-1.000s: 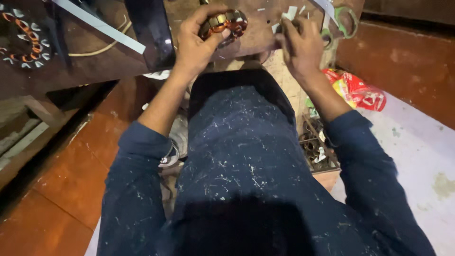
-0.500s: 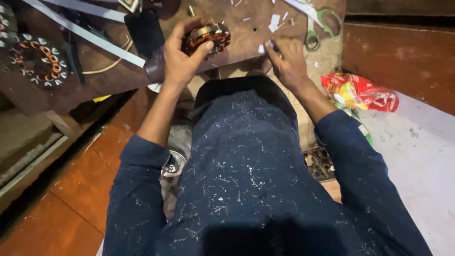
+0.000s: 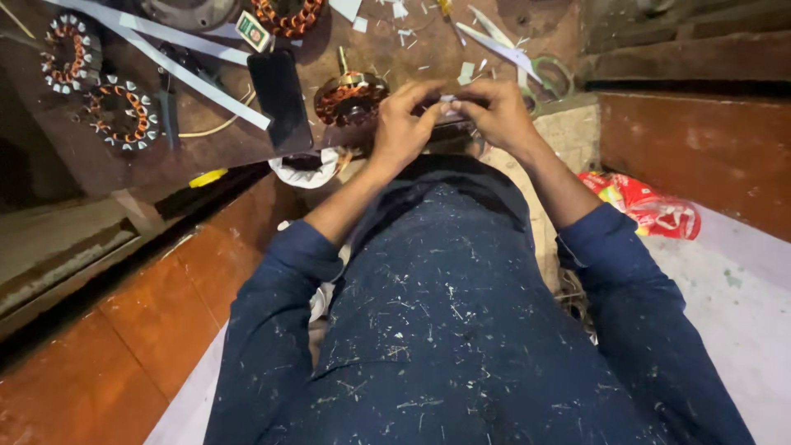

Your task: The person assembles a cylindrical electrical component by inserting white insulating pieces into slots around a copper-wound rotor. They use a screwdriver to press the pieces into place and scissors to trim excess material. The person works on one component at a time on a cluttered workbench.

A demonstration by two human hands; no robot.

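Copper-wound stator (image 3: 350, 97) is resting on the tabletop (image 3: 346, 45), just beside the left hand (image 3: 404, 124); both hands' fingers are pinching a small pale paper strip (image 3: 449, 99) with the right hand (image 3: 498, 115), seemingly shaping it.

small green-white box (image 3: 253, 30), dark phone screen (image 3: 280, 97), red wrapper (image 3: 647, 203)

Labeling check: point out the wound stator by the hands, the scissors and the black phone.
wound stator (image 3: 350, 96), head view, copper windings
scissors (image 3: 550, 76), head view, green handle loop
black phone (image 3: 279, 97), head view, screen middle
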